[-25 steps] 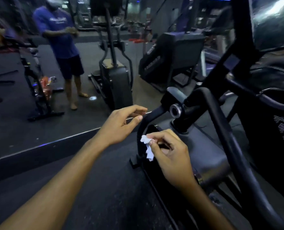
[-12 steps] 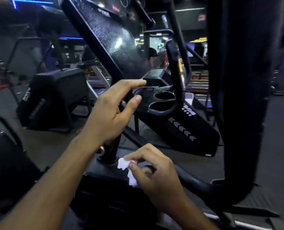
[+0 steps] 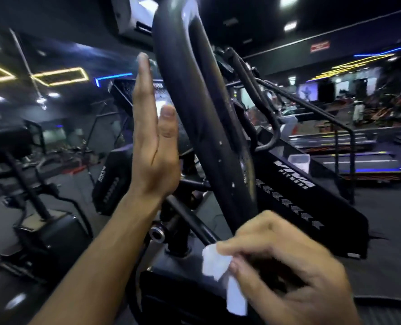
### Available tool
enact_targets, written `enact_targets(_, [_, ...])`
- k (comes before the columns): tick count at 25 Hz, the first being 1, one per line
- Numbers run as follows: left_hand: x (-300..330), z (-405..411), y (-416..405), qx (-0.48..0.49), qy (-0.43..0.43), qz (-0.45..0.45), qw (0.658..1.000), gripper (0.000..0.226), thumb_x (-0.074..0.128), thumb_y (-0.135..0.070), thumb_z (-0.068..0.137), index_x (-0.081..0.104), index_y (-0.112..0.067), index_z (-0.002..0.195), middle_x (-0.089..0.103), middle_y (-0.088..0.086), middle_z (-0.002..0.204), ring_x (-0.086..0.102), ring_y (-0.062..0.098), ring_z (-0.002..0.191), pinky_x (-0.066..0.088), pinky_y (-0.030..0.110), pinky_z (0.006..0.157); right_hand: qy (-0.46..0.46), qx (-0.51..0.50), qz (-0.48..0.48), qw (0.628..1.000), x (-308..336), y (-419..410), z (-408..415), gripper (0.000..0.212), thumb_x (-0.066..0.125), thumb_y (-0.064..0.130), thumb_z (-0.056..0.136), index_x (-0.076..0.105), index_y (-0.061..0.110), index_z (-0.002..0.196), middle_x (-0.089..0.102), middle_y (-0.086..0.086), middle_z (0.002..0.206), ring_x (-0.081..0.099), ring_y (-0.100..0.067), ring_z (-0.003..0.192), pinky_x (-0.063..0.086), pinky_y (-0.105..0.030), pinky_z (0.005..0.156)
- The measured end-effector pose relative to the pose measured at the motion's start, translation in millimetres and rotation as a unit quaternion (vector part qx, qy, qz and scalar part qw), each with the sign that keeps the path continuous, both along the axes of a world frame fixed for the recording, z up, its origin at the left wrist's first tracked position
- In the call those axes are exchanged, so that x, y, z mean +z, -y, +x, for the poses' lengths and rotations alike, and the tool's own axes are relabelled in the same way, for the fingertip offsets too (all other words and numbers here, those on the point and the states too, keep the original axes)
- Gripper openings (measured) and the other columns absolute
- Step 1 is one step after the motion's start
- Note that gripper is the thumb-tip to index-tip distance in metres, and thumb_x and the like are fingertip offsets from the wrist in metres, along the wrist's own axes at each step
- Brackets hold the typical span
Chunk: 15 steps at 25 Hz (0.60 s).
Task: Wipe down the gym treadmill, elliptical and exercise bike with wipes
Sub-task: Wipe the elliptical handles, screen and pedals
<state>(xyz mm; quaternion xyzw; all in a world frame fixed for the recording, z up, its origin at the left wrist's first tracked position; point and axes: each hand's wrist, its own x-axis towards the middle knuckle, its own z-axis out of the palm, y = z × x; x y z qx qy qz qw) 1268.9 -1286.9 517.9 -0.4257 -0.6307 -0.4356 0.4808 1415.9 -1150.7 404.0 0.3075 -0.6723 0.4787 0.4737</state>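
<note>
Far left of the thick black handlebar, a second black machine on the dark floor, blurred, its slim post leaning up and left. Nearer the handlebar, just left of it, left hand raised upright, fingers straight and together, thumb alongside, nothing in the grip, not touching the bar. Behind that hand, a tilted dark console panel, partly hidden by the fingers. Handlebar itself rising steeply across the middle, blocking most of what lies behind; white specks scattered on its surface. At its foot, a silver bolt on the pivot. Lower right of the handlebar, right hand curled, grip pinching one crumpled white wipe between thumb and fingers, the wipe hanging just above the machine's dark housing, close to the bar's base; contact with either cannot be told through blur. Right of the handlebar, a black side panel lettered "VIVA" in white, smaller writing beneath unreadable, a row of white arrow marks below. Beyond it, two treadmills with blue light strips. High on the right, a red sign, text illegible.
</note>
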Motion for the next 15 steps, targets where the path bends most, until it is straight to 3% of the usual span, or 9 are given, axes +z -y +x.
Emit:
enact_targets(2, [12, 18, -14, 0.037, -0.023, -0.020, 0.999, 0.058, 0.028, -0.015, 0.108, 0.007, 0.010, 0.156, 0.003, 0.024, 0.168, 0.004, 0.029, 0.158, 0.006, 0.044, 0.129, -0.039, -0.035, -0.030, 0.998, 12, -24, 2, 0.019, 0.070, 0.002, 0.083, 0.076, 0.016, 0.094, 0.068, 0.000, 0.088, 0.067, -0.016, 0.071, 0.052, -0.030, 0.057])
enact_targets(5, [16, 29, -32, 0.072, -0.005, -0.022, 0.997, 0.061, 0.033, -0.014, 0.108, 0.006, 0.008, 0.158, -0.007, 0.023, 0.168, -0.005, 0.029, 0.158, 0.001, 0.045, 0.128, -0.076, -0.137, -0.054, 0.986, 43, -60, -29, 0.015, 0.068, 0.003, 0.092, 0.074, 0.012, 0.102, 0.065, -0.007, 0.093, 0.063, -0.007, 0.086, 0.049, -0.019, 0.069])
enact_targets(7, [14, 31, -37, 0.085, 0.001, -0.003, 0.996, 0.061, 0.034, -0.013, 0.108, 0.006, 0.007, 0.158, -0.008, 0.023, 0.168, -0.007, 0.029, 0.157, 0.000, 0.044, 0.129, -0.100, -0.183, -0.029, 0.978, 74, -78, -76, 0.016, 0.066, 0.003, 0.095, 0.074, 0.009, 0.107, 0.060, -0.008, 0.095, 0.058, -0.005, 0.085, 0.051, -0.020, 0.068])
enact_targets(11, [11, 31, -36, 0.102, -0.005, 0.004, 0.995, 0.059, 0.032, -0.010, 0.108, 0.005, 0.005, 0.159, -0.007, 0.019, 0.169, -0.006, 0.024, 0.158, 0.000, 0.040, 0.129, -0.140, -0.200, 0.069, 0.967, 145, -83, -168, 0.017, 0.064, 0.004, 0.093, 0.073, 0.003, 0.107, 0.058, -0.010, 0.095, 0.059, -0.017, 0.080, 0.054, -0.035, 0.073])
enact_targets(15, [3, 32, -39, 0.104, -0.002, 0.010, 0.994, 0.061, 0.033, -0.009, 0.107, 0.003, 0.004, 0.159, -0.007, 0.016, 0.170, -0.006, 0.019, 0.158, 0.001, 0.039, 0.129, -0.177, -0.174, 0.107, 0.963, 163, -82, -186, 0.014, 0.062, 0.001, 0.093, 0.070, 0.001, 0.104, 0.059, -0.011, 0.095, 0.059, -0.015, 0.080, 0.052, -0.024, 0.075])
